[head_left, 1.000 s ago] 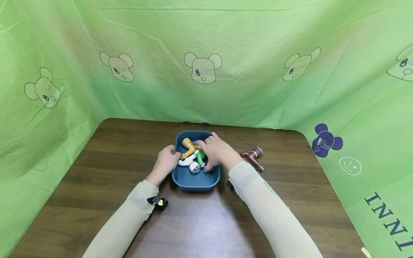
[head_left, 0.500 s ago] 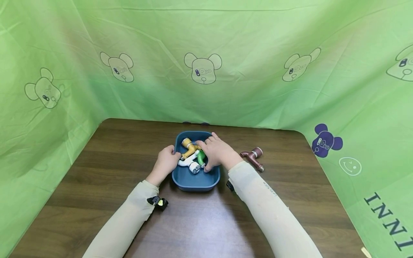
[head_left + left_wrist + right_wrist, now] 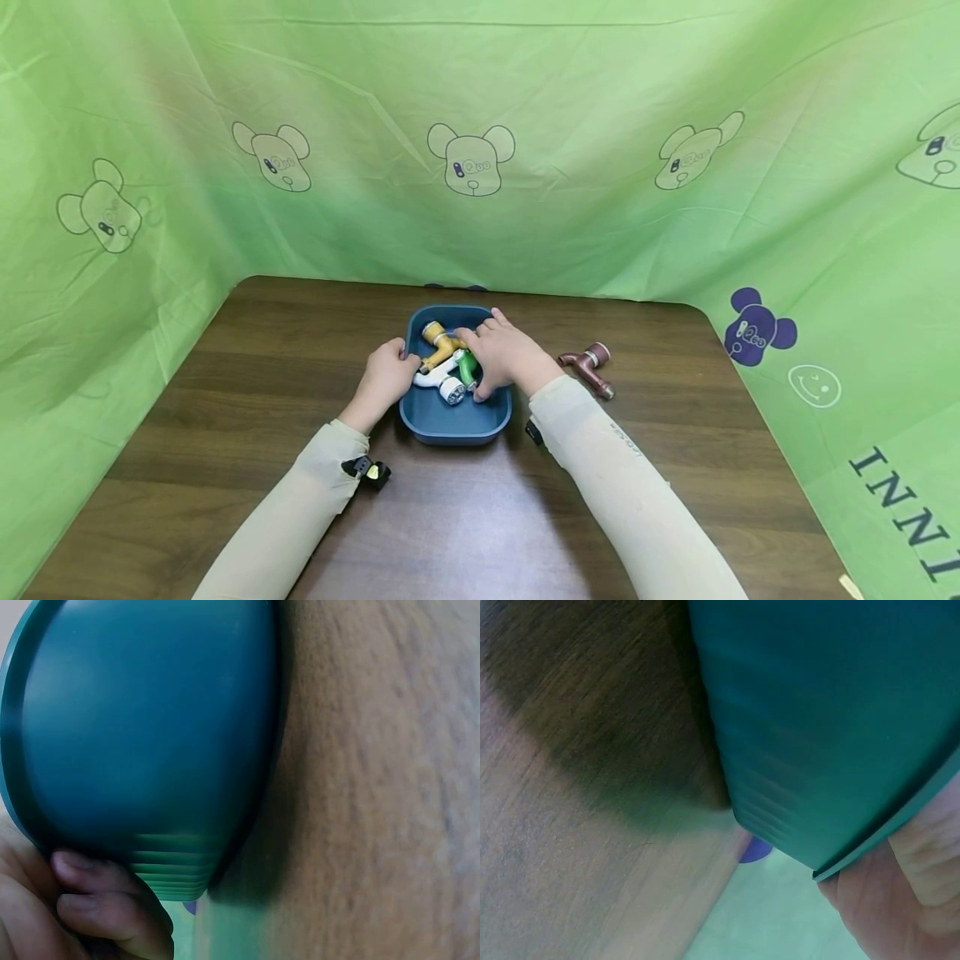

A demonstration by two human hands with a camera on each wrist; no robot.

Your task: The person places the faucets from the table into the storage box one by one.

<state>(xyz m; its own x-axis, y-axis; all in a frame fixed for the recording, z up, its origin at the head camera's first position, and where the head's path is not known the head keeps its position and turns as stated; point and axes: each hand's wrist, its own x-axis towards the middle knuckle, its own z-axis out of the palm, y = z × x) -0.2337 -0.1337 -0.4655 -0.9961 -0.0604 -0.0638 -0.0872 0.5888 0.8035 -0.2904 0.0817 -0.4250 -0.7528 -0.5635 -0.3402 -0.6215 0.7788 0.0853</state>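
Observation:
A blue plastic bin (image 3: 456, 437) sits mid-table with several small taps inside. My left hand (image 3: 388, 375) grips its left rim, thumb on the inner side; curled fingers (image 3: 105, 911) press the outer wall in the left wrist view. Over the right rim reaches my right hand (image 3: 504, 354), its thumb and forefinger spread around a green tap (image 3: 467, 367), which the hand partly covers. Against the green tap lie a white tap (image 3: 442, 377) and, farther back, a yellow tap (image 3: 442, 346). In the right wrist view the bin's wall hides the fingertips.
A dark red tap (image 3: 588, 367) lies on the brown wooden table (image 3: 300, 350), right of the bin near my right forearm. Green cloth (image 3: 480, 233) printed with bear faces hangs behind the table and along both sides.

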